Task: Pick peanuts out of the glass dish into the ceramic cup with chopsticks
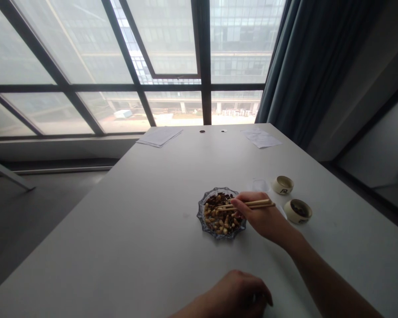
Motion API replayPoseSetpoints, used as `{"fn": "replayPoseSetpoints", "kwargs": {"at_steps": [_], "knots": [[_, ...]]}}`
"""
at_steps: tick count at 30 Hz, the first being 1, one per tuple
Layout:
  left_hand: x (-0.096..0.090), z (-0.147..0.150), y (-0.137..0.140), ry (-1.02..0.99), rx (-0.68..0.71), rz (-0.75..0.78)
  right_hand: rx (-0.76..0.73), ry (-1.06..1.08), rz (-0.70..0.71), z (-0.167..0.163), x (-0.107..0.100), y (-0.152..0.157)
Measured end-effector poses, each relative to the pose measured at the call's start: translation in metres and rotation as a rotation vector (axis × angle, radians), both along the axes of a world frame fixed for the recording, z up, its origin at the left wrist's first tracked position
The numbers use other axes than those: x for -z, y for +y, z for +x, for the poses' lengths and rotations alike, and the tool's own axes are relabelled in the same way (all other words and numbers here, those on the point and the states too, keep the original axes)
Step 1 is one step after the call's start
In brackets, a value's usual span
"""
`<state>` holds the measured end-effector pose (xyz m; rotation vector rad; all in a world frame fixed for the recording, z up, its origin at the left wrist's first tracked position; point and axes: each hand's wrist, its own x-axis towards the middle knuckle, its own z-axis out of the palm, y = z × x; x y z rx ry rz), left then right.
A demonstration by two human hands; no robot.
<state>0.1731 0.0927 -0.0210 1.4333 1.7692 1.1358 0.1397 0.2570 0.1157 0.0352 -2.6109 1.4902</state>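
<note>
My right hand [260, 216] grips a pair of wooden chopsticks [260, 203] above a scalloped glass dish [201, 223]. The dish holds peanuts in shells [221, 225] and dark reddish-brown pieces [220, 197] whose kind I cannot make out. The chopstick tips point left and reach in among the contents; whether they pinch a piece is too small to tell. Low in the view, my left hand [239, 293] rests near the table's front with its fingers loosely curled and nothing visible in them. It is nearest to the dish, apart from it.
Right of the dish stand two small beige cups, a far one [283, 184] and a nearer one [297, 211] with dark contents. A clear plastic piece [260, 185] lies beside them. Papers [161, 137] and more sheets [261, 138] lie at the white table's [135, 221] far end, before windows.
</note>
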Motion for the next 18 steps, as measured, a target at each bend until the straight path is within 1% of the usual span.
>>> {"fn": "replayPoseSetpoints", "kwargs": {"at_steps": [3,5,9,11,13,16,18], "knots": [[0.0019,-0.0002,-0.0001,0.004,-0.005,0.012,-0.093,-0.040,0.034,0.0010,-0.0001,-0.0016],[0.0035,-0.0002,-0.0001,0.002,-0.007,0.020,-0.117,-0.068,0.075,0.0029,-0.0022,-0.0011],[0.0067,0.0002,0.0004,-0.001,0.005,0.023,-0.024,0.012,0.130,0.0035,-0.0052,0.0024],[0.0074,0.0000,0.0006,0.004,0.007,0.021,-0.034,0.061,0.120,0.0013,-0.0038,0.0030],[0.0068,-0.0003,0.0006,0.011,0.008,0.019,-0.100,0.071,0.101,-0.0013,-0.0006,0.0024],[0.0044,-0.0006,0.0002,0.011,0.007,0.010,-0.185,0.022,0.096,-0.0029,0.0033,0.0014],[0.0023,-0.0005,0.0000,0.009,0.003,0.008,-0.180,-0.014,0.097,-0.0023,0.0034,0.0022]]}}
